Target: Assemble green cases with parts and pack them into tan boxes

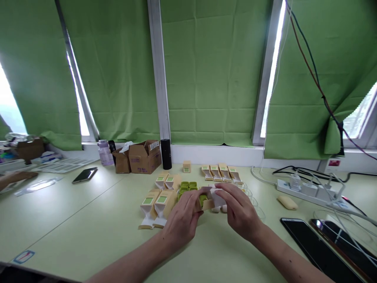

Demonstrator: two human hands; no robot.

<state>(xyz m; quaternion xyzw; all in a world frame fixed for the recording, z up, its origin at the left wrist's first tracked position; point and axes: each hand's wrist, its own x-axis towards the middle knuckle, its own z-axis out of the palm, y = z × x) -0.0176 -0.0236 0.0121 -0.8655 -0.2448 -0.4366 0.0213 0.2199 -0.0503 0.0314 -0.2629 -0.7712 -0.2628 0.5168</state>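
Note:
My left hand (pixel 183 215) is wrapped around a small beige cardboard box (pixel 208 204), whose end flaps stand open. A green item (pixel 202 199) shows inside it. On the box's white flap (pixel 217 197) are the fingers of my right hand (pixel 242 208), closed against it. Just behind the box, several small green containers (pixel 185 184) sit together, partly hidden by my left hand. Similar beige boxes (pixel 163 198) with green labels lie to the left, their white flaps open. More such boxes (pixel 215 172) form a row further back. Small whitish items (pixel 219 209) under my right fingers are mostly hidden.
A lone beige box (pixel 186 166) stands near the wall, right of a black bottle (pixel 166 154) and a brown carton (pixel 145 158). To the right are a power strip (pixel 306 192) with cables and a tablet (pixel 312 243). Another person's hand (pixel 20 177) is at far left.

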